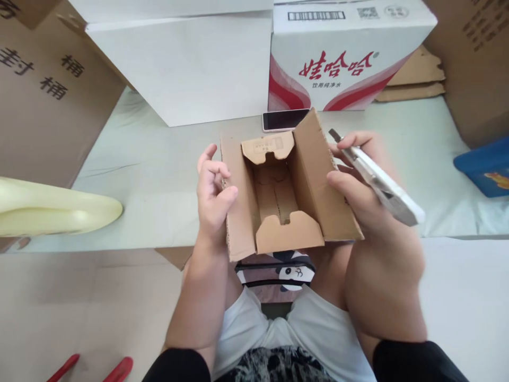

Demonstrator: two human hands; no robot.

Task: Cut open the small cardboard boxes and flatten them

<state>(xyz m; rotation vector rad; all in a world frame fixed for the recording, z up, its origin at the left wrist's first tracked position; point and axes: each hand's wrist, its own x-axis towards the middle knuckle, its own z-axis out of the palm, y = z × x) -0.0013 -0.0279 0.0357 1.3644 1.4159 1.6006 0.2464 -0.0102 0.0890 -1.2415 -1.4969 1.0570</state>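
Note:
A small brown cardboard box (pixel 306 196) stands with its top flaps open, and nothing shows inside it. My left hand (pixel 212 196) is closed on the box's left flap, thumb on the inner face and fingers curled outside. A white box cutter (pixel 382 183) lies across my right hand (pixel 369 207), its dark tip pointing up and left. My right thumb presses against the box's right flap while the fingers hold the cutter. The outer side of the box is hidden from view.
A phone (pixel 284 120) lies just behind the box on a cloth-covered surface (pixel 159 175). Behind it stand a plain white carton (pixel 214 69) and a printed white-and-red carton (pixel 338 69). A pale yellow object (pixel 59 207) is at left, a blue container (pixel 485 167) at right.

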